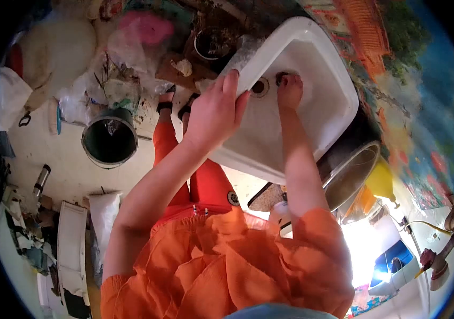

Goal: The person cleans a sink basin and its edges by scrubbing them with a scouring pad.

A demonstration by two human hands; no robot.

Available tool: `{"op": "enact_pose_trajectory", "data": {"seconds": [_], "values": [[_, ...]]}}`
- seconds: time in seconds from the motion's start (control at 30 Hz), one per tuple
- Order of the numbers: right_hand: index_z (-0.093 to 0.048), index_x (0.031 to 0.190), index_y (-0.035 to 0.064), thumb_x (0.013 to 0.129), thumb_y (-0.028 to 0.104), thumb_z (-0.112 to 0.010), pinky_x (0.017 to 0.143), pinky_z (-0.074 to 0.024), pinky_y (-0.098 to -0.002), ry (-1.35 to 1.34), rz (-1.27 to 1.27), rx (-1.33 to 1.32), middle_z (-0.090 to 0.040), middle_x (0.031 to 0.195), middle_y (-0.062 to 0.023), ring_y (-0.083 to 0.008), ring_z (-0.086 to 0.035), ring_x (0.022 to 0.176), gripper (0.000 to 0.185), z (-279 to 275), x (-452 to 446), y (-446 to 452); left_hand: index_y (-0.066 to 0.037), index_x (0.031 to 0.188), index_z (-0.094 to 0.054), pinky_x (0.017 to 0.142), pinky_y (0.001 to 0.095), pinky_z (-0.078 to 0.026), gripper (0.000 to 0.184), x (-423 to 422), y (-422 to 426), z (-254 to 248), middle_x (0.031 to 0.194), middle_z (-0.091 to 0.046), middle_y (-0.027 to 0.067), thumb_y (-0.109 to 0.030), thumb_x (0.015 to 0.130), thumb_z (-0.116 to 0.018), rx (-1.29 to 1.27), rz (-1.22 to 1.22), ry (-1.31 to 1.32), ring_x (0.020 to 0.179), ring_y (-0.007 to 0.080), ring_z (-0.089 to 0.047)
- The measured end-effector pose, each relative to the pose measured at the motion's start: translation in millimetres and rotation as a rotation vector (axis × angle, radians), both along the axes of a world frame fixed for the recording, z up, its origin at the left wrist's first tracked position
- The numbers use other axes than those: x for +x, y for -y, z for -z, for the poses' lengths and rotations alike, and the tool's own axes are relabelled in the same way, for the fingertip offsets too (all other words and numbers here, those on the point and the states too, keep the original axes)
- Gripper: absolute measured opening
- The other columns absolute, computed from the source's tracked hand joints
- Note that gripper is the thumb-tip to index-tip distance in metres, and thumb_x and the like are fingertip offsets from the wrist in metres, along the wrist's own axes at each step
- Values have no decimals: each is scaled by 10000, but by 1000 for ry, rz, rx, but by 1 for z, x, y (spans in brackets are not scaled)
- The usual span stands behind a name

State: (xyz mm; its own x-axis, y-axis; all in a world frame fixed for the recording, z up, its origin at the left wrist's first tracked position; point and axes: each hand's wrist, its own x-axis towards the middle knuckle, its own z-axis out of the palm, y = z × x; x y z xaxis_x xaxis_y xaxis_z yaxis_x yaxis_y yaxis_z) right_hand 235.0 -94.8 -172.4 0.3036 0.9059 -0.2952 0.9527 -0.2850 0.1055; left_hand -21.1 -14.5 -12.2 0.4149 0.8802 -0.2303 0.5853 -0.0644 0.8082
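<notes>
A white sink basin (324, 87) is tilted in front of me, its inside facing me. My left hand (217, 111) is closed round the left rim, with the thumb on the inner side. Inside the basin, my right hand (290, 93) is closed, fingertips down against the inner surface. A small dark thing shows at its fingers; I cannot make out what it is. Just left of that hand is the round drain hole (259, 87), with a brownish ring about it.
A dark bucket (110, 139) stands on the floor to the left. A large metal tub (352, 173) is below the basin's right side. Plant pots (210, 45), plastic bags and clutter lie beyond. A painted wall (418, 106) rises at right.
</notes>
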Motion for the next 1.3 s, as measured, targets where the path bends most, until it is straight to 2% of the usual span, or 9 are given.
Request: {"op": "enact_pose_trajectory", "data": {"seconds": [0.27,0.37,0.5,0.6,0.73,0.97,1.07,1.17,1.3], "values": [[-614,844,48,782,69,-502,790,-465,-389,-164,368,125,-585,957,-117,-286,-551,924,129,19,-5,4,-16,1155,-419,646,430,-477,394,1,-3,1,942,-586,197,-229,850,-549,-22,-6,-2,783,377,-586],[-614,849,44,790,72,-501,774,-461,-390,-114,1,-78,-585,957,-116,-294,-549,907,130,7,-10,-1,-17,1158,-417,648,432,-477,396,0,-1,-1,945,-588,199,-229,851,-548,-50,12,5,792,377,-587],[-615,872,38,821,92,-490,784,-457,-398,-130,242,325,-577,962,-124,-298,-551,907,145,-17,0,-8,-18,1162,-412,652,438,-479,401,0,0,1,951,-588,206,-228,849,-549,-1,-4,3,808,379,-588],[-618,873,40,824,95,-488,775,-462,-395,-111,64,83,-577,952,-130,-299,-556,905,150,12,-29,8,-16,1163,-412,662,438,-482,404,-1,-1,-1,954,-589,213,-227,847,-550,-59,15,6,817,383,-588],[-607,883,41,821,86,-483,769,-475,-395,-215,476,14,-571,971,-130,-302,-565,891,146,8,-33,-3,-15,1165,-411,666,441,-481,405,0,-3,-2,952,-591,223,-223,847,-550,-55,20,-5,814,388,-587],[-610,948,34,828,160,-527,824,-491,-370,-229,-160,-410,-514,1132,-82,-283,-514,1032,192,7,-68,20,-2,1138,-409,612,439,-478,386,0,2,1,897,-579,199,-219,847,-541,48,14,-7,759,373,-583],[-612,919,7,810,91,-521,839,-478,-360,-175,0,-400,-541,1084,-108,-291,-523,1024,164,2,-23,22,-2,1150,-407,636,438,-480,398,1,-3,-3,915,-587,212,-229,852,-540,3,27,-19,780,384,-586],[-614,891,-9,785,31,-518,858,-457,-344,-382,604,-151,-565,1025,-145,-300,-536,1003,149,-20,-47,-30,-6,1161,-406,660,441,-482,409,0,-2,-2,934,-595,227,-240,855,-542,-20,29,-27,802,394,-589],[-617,879,6,766,11,-532,814,-467,-363,-279,144,-164,-590,949,-181,-318,-558,940,141,6,-79,19,-6,1165,-405,665,446,-481,415,0,-2,-2,935,-594,232,-244,854,-542,-11,17,-16,801,397,-588]]}}
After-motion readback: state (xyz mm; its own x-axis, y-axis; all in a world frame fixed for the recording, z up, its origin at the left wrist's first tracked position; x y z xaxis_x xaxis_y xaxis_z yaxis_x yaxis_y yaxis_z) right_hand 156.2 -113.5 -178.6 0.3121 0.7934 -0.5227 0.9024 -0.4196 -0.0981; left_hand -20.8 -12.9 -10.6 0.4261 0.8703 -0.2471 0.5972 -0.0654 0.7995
